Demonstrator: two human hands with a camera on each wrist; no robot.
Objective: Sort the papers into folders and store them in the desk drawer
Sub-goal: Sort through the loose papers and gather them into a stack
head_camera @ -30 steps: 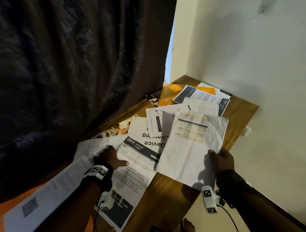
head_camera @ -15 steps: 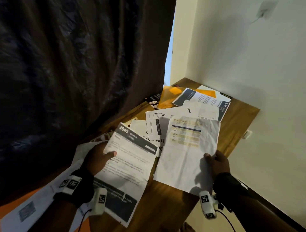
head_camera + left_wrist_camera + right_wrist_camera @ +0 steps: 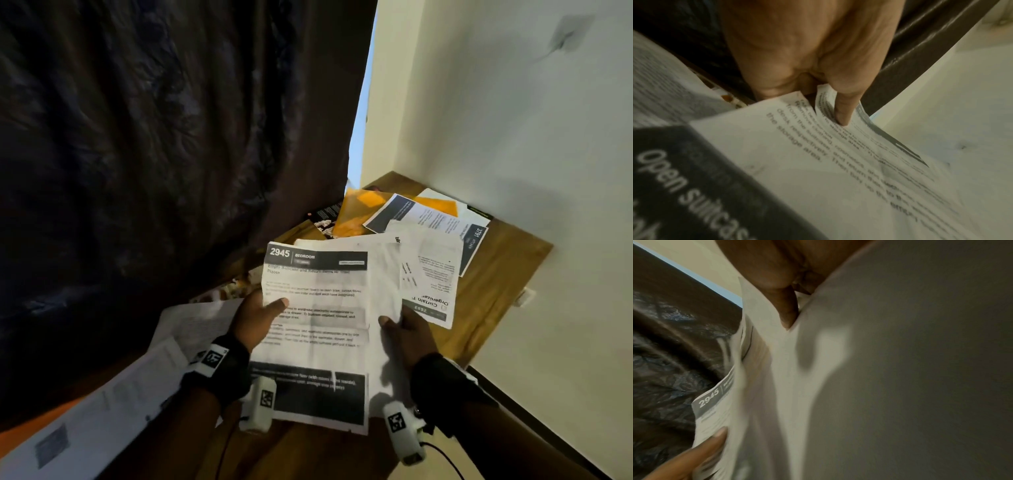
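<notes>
Head view shows both hands lifted above the wooden desk [image 3: 493,284], holding sheets together in front of the person. The left hand [image 3: 255,322] pinches the "2945 BEDROOM" sheet [image 3: 315,329] at its 9 o'clock edge, thumb on the printed face and the fingers behind — I judge this keeps the text readable for deciding its folder. The right hand [image 3: 407,337] pinches a plain white sheet [image 3: 385,277] near its lower edge at about 4 o'clock, thumb on top; this sheet lies just behind the printed one, so the two seem to be joined into one stack. In the right wrist view the thumb presses the paper into a fold, which suggests a firm grip on thin, floppy material.

More papers remain on the desk: a sheet with a dark band [image 3: 428,284] at 2 o'clock of the held stack, touching it or slightly under it — I cannot tell which. An orange folder [image 3: 359,212] lies at 12 o'clock, partly covered by other pages. No drawer is visible, so sorting seems at an early stage.
</notes>
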